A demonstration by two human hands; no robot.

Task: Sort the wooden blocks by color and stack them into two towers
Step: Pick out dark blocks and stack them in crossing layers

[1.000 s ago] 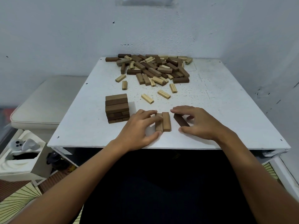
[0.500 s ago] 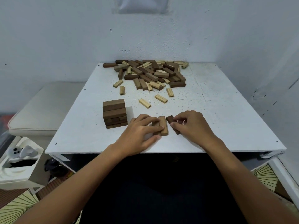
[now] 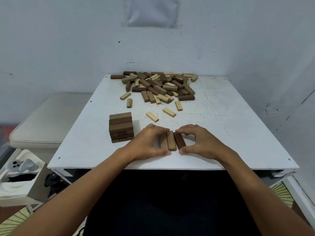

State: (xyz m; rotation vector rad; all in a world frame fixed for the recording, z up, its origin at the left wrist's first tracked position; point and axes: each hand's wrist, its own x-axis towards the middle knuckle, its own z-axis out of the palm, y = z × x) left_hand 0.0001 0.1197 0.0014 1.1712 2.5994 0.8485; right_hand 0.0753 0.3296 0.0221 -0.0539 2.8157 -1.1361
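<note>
A white square surface (image 3: 221, 125), speckled and scuffed, stands in a corner between pale blue-grey walls. Left of the surface sits a cream cushioned bench (image 3: 49, 120), and nearer the viewer on that side a white box (image 3: 18, 186) holds a grey controller (image 3: 22, 166).

At the far edge of the surface lies a loose pile of wooden blocks (image 3: 158, 86), dark brown and pale mixed together, with a few pale blocks (image 3: 152, 116) scattered singly on the near side of the pile. Toward the near left of the surface stands a short tower of dark blocks (image 3: 121, 127) (several layers, squarely stacked).

Just right of that tower, near the front edge, three brown blocks (image 3: 171, 141) lie flat side by side, touching, their long sides pointing away from the viewer; the rightmost is the darkest.

The left hand (image 3: 144, 143) curls round the left of this row, fingers on the far end and thumb at the near end. The right hand (image 3: 202, 142) mirrors it on the right, fingertips on the far end of the darkest block and thumb at its near end. Each grip is half closed, pressing the row together rather than lifting it.
</note>
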